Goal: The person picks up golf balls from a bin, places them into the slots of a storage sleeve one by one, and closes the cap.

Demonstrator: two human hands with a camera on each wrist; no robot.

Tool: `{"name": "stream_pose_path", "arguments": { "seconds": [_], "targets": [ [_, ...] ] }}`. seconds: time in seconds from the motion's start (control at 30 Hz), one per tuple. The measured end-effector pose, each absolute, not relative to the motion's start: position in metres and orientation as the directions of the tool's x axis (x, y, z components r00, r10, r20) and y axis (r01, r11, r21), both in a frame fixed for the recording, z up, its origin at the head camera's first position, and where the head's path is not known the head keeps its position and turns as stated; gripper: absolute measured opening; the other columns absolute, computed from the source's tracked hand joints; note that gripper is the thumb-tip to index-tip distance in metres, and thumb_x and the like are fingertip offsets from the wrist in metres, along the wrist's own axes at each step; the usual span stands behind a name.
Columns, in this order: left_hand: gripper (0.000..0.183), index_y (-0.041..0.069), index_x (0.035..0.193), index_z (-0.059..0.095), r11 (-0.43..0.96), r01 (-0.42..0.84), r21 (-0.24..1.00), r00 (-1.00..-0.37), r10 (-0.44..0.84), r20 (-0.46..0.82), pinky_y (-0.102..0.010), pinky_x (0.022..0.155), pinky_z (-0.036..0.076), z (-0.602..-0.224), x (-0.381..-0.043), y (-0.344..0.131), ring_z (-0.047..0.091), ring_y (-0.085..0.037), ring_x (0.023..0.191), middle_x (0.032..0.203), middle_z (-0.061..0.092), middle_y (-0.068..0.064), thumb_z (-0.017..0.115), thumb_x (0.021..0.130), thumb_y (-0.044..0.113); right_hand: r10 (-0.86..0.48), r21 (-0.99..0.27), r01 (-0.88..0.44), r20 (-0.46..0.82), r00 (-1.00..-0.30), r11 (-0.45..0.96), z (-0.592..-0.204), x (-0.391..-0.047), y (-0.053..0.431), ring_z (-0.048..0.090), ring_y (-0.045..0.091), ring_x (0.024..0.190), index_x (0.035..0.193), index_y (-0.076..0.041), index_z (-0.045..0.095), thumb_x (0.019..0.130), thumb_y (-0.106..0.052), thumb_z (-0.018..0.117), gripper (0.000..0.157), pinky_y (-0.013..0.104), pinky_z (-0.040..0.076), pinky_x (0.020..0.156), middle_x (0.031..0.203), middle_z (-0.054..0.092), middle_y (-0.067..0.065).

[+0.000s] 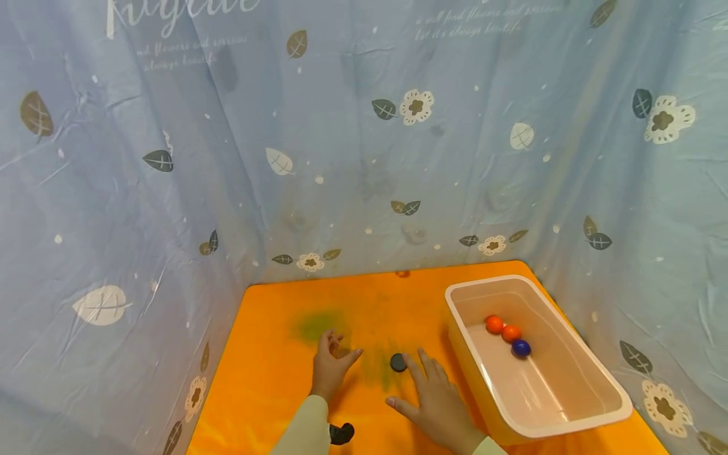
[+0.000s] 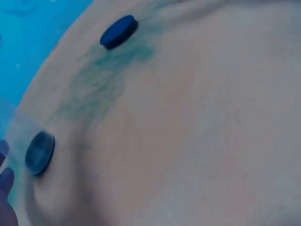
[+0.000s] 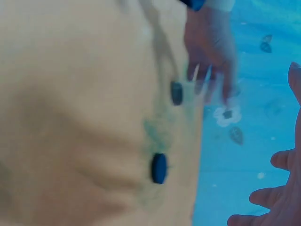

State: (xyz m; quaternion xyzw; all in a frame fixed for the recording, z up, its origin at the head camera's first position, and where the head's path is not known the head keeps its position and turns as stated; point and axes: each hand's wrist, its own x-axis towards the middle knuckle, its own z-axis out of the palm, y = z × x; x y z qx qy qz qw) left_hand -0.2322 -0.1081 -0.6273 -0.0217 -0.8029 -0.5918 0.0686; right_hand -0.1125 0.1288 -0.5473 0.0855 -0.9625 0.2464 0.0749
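My left hand [image 1: 328, 366] is over the middle of the orange table, thumb and fingers curled around a clear, see-through thing [image 2: 18, 134]; its exact kind I cannot tell. Just beside those fingers lies a dark round disc [image 2: 40, 153], mostly hidden by the hand in the head view. A second dark disc [image 1: 399, 362] lies flat farther right, on a greenish smear. Close to it, my right hand [image 1: 438, 401] hovers with fingers spread and nothing in its grasp. The right wrist view shows both discs, the nearer one [image 3: 159, 168] looking deep blue.
A pale plastic tub [image 1: 480, 363] stands at the right of the table. Inside are two orange balls [image 1: 503, 328] and a blue ball [image 1: 521, 348]. A patterned blue curtain [image 1: 352, 139] encloses the back and sides. Green stains [image 1: 318, 325] mark the orange tabletop [image 1: 256, 379].
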Motion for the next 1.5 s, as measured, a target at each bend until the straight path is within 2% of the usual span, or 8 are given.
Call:
{"name": "stream_pose_path", "arguments": {
  "seconds": [0.17,0.33,0.57,0.73,0.87,1.2,1.4,1.5],
  "targets": [
    [0.053,0.02,0.12,0.057,0.373,0.148,0.916,-0.988,0.008,0.157,-0.037,0.075,0.051,-0.626,-0.241,-0.102,0.059,-0.014,0.092,0.103,0.056,0.0,0.081,0.076,0.04,-0.133,-0.541,-0.238,0.226,-0.965,0.806,-0.525,-0.114,0.128,0.038,0.036,0.129,0.15,-0.03,0.031,0.082,-0.073,0.051,0.083,0.061,0.038,0.092,0.152,0.028,0.013],
    [0.029,0.014,0.099,0.058,0.372,0.103,0.922,-0.995,0.04,0.095,-0.032,0.059,0.052,-0.626,-0.238,-0.101,0.062,-0.017,0.074,0.094,0.057,-0.002,0.079,0.081,0.024,-0.151,-0.642,-0.22,0.162,-0.975,0.734,-0.508,-0.115,0.13,0.033,0.033,0.133,0.149,-0.034,0.03,0.085,-0.07,0.05,0.076,0.063,0.034,0.095,0.154,0.024,0.006],
    [0.024,0.013,0.098,0.059,0.376,0.158,0.913,-0.987,0.098,0.131,-0.036,0.069,0.051,-0.619,-0.226,-0.102,0.061,-0.016,0.084,0.094,0.065,-0.004,0.076,0.082,0.017,-0.244,-0.782,-0.298,0.191,-0.951,0.547,-0.486,-0.129,0.148,0.026,0.023,0.137,0.149,-0.035,0.028,0.094,-0.053,0.054,0.064,0.058,0.029,0.102,0.152,0.026,-0.002],
    [0.032,0.015,0.1,0.059,0.395,0.208,0.895,-0.976,0.149,0.161,-0.032,0.065,0.051,-0.603,-0.212,-0.102,0.061,-0.013,0.075,0.084,0.062,0.003,0.076,0.083,0.035,-0.229,-0.789,-0.348,0.266,-0.936,0.506,-0.467,-0.144,0.166,0.043,0.019,0.123,0.148,-0.037,0.027,0.096,-0.045,0.055,0.061,0.049,0.043,0.09,0.148,0.031,-0.007],
    [0.035,0.024,0.099,0.057,0.381,0.226,0.897,-0.968,0.19,0.163,-0.03,0.063,0.052,-0.584,-0.2,-0.097,0.062,-0.011,0.072,0.076,0.061,0.004,0.074,0.08,0.049,-0.154,-0.798,-0.333,0.297,-0.942,0.502,-0.451,-0.162,0.191,0.049,0.02,0.116,0.149,-0.036,0.026,0.093,-0.044,0.061,0.066,0.046,0.045,0.085,0.149,0.03,-0.005],
    [0.026,0.024,0.092,0.054,0.348,0.26,0.901,-0.95,0.26,0.174,-0.028,0.068,0.053,-0.541,-0.179,-0.09,0.066,-0.007,0.078,0.064,0.06,-0.001,0.077,0.083,0.034,0.047,-0.867,-0.15,0.195,-0.98,0.475,-0.452,-0.21,0.266,0.048,0.031,0.113,0.151,-0.035,0.019,0.088,-0.049,0.064,0.079,0.048,0.051,0.069,0.151,0.025,0.005],
    [0.028,0.021,0.089,0.053,0.272,0.304,0.913,-0.925,0.315,0.214,-0.028,0.077,0.052,-0.52,-0.169,-0.089,0.067,-0.01,0.082,0.061,0.057,-0.005,0.076,0.083,0.035,0.136,-0.886,0.028,0.04,-0.99,0.462,-0.483,-0.228,0.303,0.044,0.044,0.117,0.154,-0.018,0.014,0.087,-0.059,0.059,0.09,0.056,0.043,0.085,0.149,0.022,0.025],
    [0.03,0.021,0.088,0.052,0.275,0.34,0.899,-0.913,0.326,0.246,-0.028,0.076,0.053,-0.511,-0.165,-0.088,0.067,-0.01,0.079,0.062,0.057,-0.003,0.076,0.083,0.039,0.147,-0.905,0.127,-0.073,-0.987,0.406,-0.498,-0.233,0.313,0.049,0.045,0.111,0.153,-0.01,0.011,0.086,-0.06,0.06,0.097,0.053,0.047,0.084,0.145,0.02,0.032]
  ]
}}
